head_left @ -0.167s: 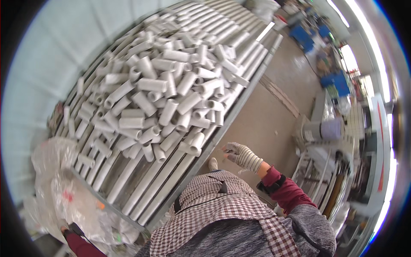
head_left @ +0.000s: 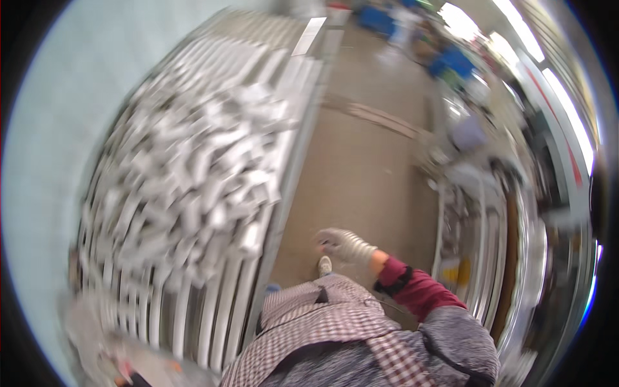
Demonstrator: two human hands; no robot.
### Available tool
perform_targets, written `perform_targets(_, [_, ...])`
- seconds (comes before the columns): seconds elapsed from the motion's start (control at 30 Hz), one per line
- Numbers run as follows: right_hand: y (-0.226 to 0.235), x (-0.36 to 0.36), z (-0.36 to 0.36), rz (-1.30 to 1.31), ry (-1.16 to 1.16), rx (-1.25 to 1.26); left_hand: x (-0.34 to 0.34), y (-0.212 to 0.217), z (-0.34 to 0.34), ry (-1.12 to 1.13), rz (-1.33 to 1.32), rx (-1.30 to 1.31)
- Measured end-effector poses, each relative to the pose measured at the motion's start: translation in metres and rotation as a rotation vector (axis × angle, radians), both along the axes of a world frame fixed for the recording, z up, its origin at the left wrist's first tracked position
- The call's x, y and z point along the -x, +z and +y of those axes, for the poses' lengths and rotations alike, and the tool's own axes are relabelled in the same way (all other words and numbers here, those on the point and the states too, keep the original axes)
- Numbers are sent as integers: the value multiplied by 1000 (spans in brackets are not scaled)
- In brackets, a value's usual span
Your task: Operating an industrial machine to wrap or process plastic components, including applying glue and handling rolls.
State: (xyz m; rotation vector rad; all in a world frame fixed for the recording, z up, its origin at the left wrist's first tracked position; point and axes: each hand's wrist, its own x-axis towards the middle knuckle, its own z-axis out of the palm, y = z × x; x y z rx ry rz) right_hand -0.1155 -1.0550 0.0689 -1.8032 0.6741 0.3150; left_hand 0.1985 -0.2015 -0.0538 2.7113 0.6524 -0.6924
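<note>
At left, bumped tubes (head_left: 190,174) could roll off tabletop's (head_left: 227,316) right edge; right hand (head_left: 348,245), fingers half open, looks empty, left hand (head_left: 122,374) can't tell.

No text, label, brand, number or sign can be read, neither on the tubes (head_left: 193,168) at left nor the panel (head_left: 560,132) at right.

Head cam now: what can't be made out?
Head view: left hand, blurred and close against the lower edge, so its grip is unreadable.
Head view: pale, striped, knit-gloved right hand, fingers blurred; anything small held is unclear.
Head view: short white cylindrical tubes; blur and overlap hide their count.
</note>
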Motion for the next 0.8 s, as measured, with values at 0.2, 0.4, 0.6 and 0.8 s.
perform_targets(0.2, [-27,164,-45,-126,-220,22,1,4,-538,-545,-52,680])
perform_targets(0.4, [7,371,-84,-203,-853,96,230,124,-895,-966,115,1176])
perform_targets(0.6, [215,442,-149,-1167,-1022,370,375,150,-1099,-1437,234,1191])
perform_targets(0.8, [265,476,-280,-1812,-347,611,447,150,-1272,-1669,299,1155])
